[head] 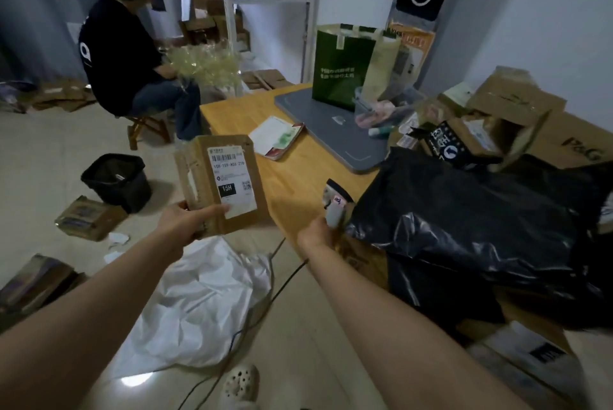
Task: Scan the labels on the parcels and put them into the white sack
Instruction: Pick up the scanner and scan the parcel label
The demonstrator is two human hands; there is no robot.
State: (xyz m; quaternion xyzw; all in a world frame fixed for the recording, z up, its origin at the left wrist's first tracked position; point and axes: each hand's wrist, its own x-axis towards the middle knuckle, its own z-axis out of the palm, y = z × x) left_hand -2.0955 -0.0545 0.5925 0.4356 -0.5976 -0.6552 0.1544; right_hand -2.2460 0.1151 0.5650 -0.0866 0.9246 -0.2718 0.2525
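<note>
A: Sack, white, lies crumpled on the floor below both forearms. Hands?

B: Left hand grips a brown parcel by its lower edge, thumb pressed on the label, label facing up. Right hand is closed around a scanner at the table edge.

A: Beyond?

B: Black bags, cartons, a green bag on the table; a seated person farther off
</note>
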